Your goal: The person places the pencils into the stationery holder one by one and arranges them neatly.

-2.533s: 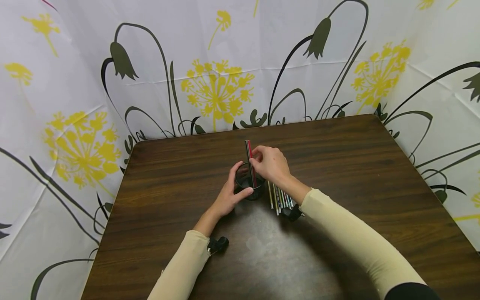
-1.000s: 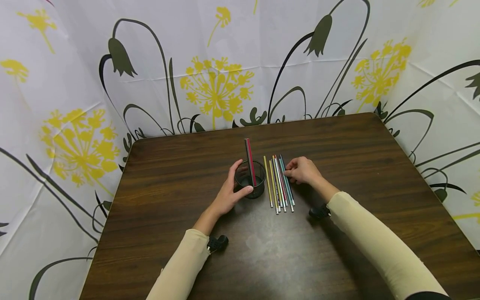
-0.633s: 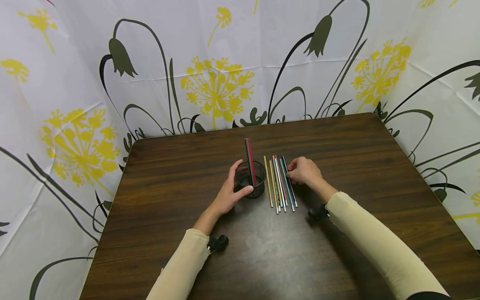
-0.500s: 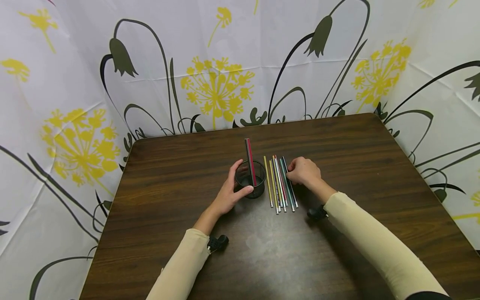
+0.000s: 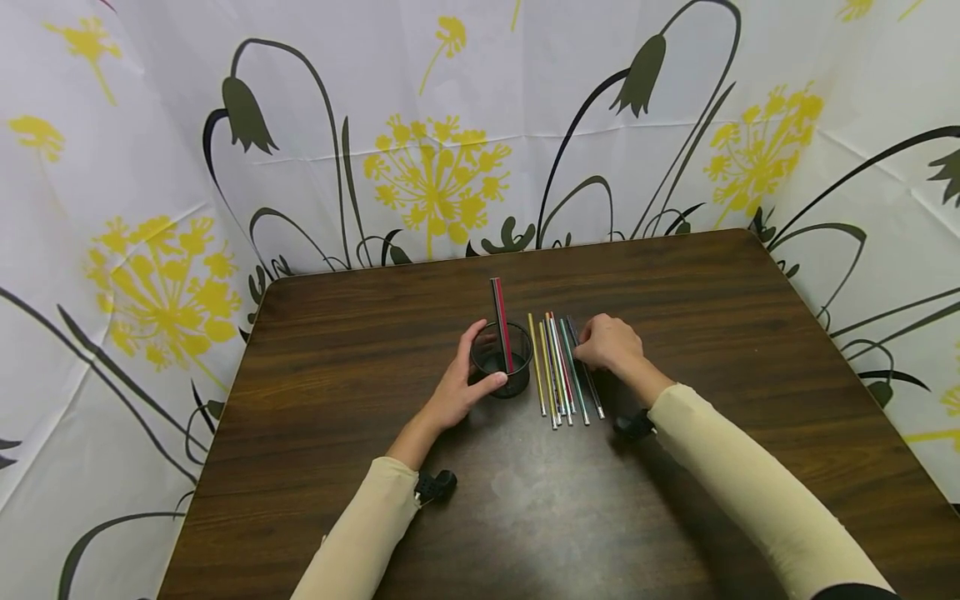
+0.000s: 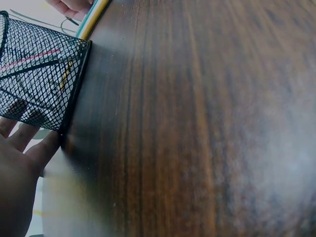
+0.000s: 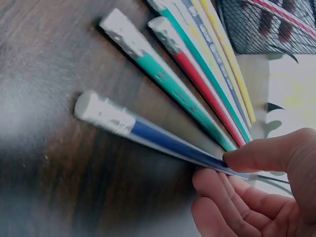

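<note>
My left hand (image 5: 454, 390) grips a black mesh pencil cup (image 5: 517, 385) with thumb and fingers spread round its sides. A red pencil (image 5: 506, 333) and a dark one beside it lean upright inside the cup. At the right end of a row of pencils, my right hand (image 5: 611, 343) pinches a dark blue pencil (image 7: 168, 141) between thumb and fingers. Its white eraser end points toward me, angled away from the green pencil (image 7: 177, 91) beside it. In the left wrist view, fingers show behind the mesh of the cup (image 6: 39, 74).
Several more pencils, among them a yellow pencil (image 5: 536, 358) nearest the cup and a red pencil (image 7: 207, 84), lie side by side on the brown wooden table (image 5: 360, 333). Behind the table hangs a white cloth (image 5: 315, 208) printed with flowers.
The right hand has let go of the red and dark pencils in the cup and moved right to the row. The blue pencil's eraser end has swung right, away from the green one.
</note>
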`<state>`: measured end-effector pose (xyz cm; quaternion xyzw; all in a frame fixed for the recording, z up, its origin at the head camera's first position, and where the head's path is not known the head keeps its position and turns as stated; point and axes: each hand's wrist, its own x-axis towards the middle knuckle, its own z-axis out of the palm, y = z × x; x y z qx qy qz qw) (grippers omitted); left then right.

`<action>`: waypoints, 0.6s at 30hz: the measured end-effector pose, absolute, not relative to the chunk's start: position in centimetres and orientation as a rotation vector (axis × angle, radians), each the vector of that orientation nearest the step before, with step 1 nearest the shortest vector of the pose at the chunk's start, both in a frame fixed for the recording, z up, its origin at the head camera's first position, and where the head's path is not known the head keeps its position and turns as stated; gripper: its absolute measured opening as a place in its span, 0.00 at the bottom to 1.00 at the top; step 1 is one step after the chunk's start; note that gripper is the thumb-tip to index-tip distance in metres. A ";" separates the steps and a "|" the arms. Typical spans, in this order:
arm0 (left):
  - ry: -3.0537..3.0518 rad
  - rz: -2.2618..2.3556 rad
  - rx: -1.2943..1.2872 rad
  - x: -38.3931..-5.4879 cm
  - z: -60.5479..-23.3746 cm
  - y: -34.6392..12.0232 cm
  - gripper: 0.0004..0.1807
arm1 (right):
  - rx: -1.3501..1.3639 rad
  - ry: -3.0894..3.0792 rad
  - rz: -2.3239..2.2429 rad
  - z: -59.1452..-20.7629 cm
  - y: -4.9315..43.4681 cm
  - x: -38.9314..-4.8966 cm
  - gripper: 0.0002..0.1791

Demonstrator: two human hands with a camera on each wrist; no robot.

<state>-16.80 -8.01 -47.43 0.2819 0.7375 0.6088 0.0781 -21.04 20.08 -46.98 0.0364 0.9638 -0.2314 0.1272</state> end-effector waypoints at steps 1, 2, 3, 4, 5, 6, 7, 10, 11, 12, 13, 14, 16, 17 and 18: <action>2.209 1.823 0.842 -16.8 -47.4 -8.0 0.44 | 0.109 2.803 -0.691 -46.9 20.2 -21.0 0.06; 2.210 1.823 0.839 -16.8 -47.4 -8.0 0.44 | 0.111 2.801 -0.711 -46.7 20.3 -21.0 0.06; 2.210 1.823 0.840 -16.7 -47.4 -8.1 0.44 | 0.117 2.803 -0.730 -46.5 20.5 -20.9 0.07; 2.212 1.823 0.838 -16.7 -47.4 -8.1 0.44 | 0.121 2.806 -0.750 -46.2 20.6 -20.9 0.07; 2.214 1.823 0.837 -16.7 -47.4 -8.1 0.44 | 0.127 2.812 -0.765 -45.9 20.8 -20.9 0.08; 2.214 1.823 0.835 -16.7 -47.4 -8.1 0.44 | 0.139 2.825 -0.780 -45.5 20.9 -20.9 0.08; 2.214 1.824 0.834 -16.7 -47.4 -8.1 0.44 | 0.145 2.837 -0.797 -45.1 20.9 -20.9 0.09; 2.215 1.821 0.834 -16.8 -47.4 -8.0 0.44 | 0.150 2.870 -0.874 -43.6 20.9 -20.9 0.09; 2.214 1.822 0.837 -16.8 -47.4 -8.0 0.44 | 0.140 2.879 -0.910 -43.0 20.8 -20.9 0.10; 2.215 1.821 0.837 -16.8 -47.4 -8.0 0.44 | 0.127 2.887 -0.951 -42.4 20.6 -20.9 0.10; 2.216 1.821 0.839 -16.9 -47.5 -8.0 0.44 | 0.110 2.887 -0.996 -41.9 20.4 -20.8 0.11; 2.218 1.820 0.841 -16.9 -47.5 -8.0 0.44 | 0.089 2.887 -1.056 -41.3 20.2 -20.8 0.12; 2.219 1.819 0.846 -16.9 -47.4 -8.1 0.44 | 0.031 2.875 -1.192 -40.3 19.7 -20.7 0.14; 2.219 1.818 0.848 -16.9 -47.5 -8.1 0.44 | -0.002 2.867 -1.268 -39.9 19.5 -20.7 0.15; 2.221 1.815 0.848 -16.9 -47.6 -8.1 0.44 | -0.038 2.857 -1.340 -39.4 19.2 -20.7 0.16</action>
